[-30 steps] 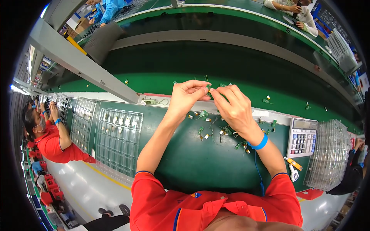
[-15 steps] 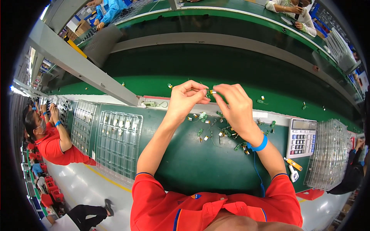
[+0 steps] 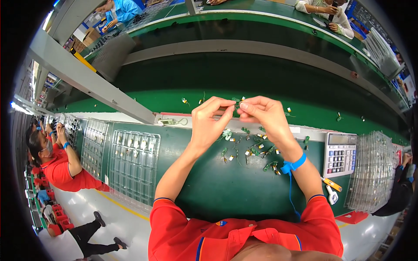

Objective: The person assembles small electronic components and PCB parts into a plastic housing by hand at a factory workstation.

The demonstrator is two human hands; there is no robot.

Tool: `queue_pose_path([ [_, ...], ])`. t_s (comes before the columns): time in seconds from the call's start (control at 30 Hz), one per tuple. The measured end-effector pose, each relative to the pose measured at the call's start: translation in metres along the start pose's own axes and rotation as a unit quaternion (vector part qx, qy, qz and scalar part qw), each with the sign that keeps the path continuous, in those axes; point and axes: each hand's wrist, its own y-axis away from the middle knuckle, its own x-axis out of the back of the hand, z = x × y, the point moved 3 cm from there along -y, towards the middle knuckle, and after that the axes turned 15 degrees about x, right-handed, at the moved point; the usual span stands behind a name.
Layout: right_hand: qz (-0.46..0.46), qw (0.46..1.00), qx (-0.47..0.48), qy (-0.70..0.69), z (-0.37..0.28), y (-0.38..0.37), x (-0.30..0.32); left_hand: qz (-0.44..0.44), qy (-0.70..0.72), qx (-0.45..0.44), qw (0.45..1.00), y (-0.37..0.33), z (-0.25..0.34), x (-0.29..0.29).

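Observation:
My left hand (image 3: 212, 122) and my right hand (image 3: 266, 116) meet above the far edge of the green work surface. A small green circuit board (image 3: 236, 100) shows between their fingertips, partly hidden by the fingers. Both hands are closed in a pinch on it. A blue wrist strap (image 3: 294, 163) with a cord is on my right wrist. Below the hands lies a loose scatter of small green boards with wires and white-and-yellow parts (image 3: 254, 151). More such pieces (image 3: 185, 101) rest on the green belt beyond.
On the left stand clear plastic trays (image 3: 134, 169), one partly filled with small parts. To the right are a calculator (image 3: 340, 154), an orange-handled cutter (image 3: 332, 184) and a stack of clear trays (image 3: 371, 174). A slanted grey post (image 3: 93, 82) rises at the far left. Co-workers sit nearby.
My right fingers have closed in from a looser, spread pose to a pinch against the left fingertips. The left hand has turned slightly. The whole view has shifted a little.

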Motion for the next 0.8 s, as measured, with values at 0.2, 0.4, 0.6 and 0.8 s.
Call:
queue_pose_path([
  [0.2,-0.062,0.652,0.564,0.502,-0.020,0.016,-0.021,-0.068,0.217,0.155,0.962,-0.005,-0.014,-0.001],
  [0.4,-0.052,0.625,0.546,0.555,-0.020,0.021,-0.026,-0.112,0.253,0.184,0.943,-0.008,-0.016,0.003],
  [0.6,-0.018,0.704,0.486,0.518,-0.029,0.021,-0.017,-0.121,0.240,0.194,0.943,-0.008,-0.018,0.002],
  [0.8,0.013,0.895,0.307,0.323,-0.023,0.012,-0.009,-0.109,0.252,0.161,0.948,-0.004,-0.010,0.000],
])
